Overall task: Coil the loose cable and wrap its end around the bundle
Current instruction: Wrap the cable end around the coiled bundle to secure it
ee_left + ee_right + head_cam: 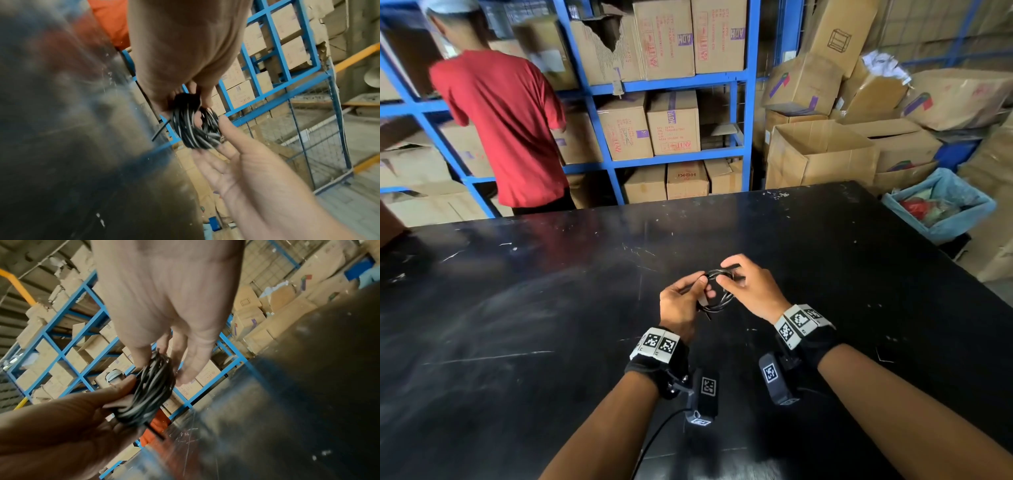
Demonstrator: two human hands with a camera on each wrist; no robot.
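1. Far to the left of the hands and beyond the table [517,308], a person in a red shirt [506,130] stood facing the blue shelves [681,84] of cardboard boxes.
2. The left hand [679,303] held the near-left side of the cable [717,294], its thumb and fingers pinching the gathered loops just above the table.
3. Between the two hands, the cable was already wound into a small black bundle of several loops; the right wrist view showed a short stiff end [155,431] sticking out below the left hand's grip.
4. The right hand [751,286] worked the far-right side of the bundle. In the head view its thumb and forefinger seemed to pinch the loops, while the wrist views showed its other fingers fairly straight against the coil.
5. To the right of the hands, past the table edge, stood a blue-lined bin [941,205] and open boxes.
6. Judged from this, the coiling looked finished and the wrapping step was in hand. The next move likely called for the left hand to keep the loops clamped while the right took the free end and passed it tightly round the bundle's middle.
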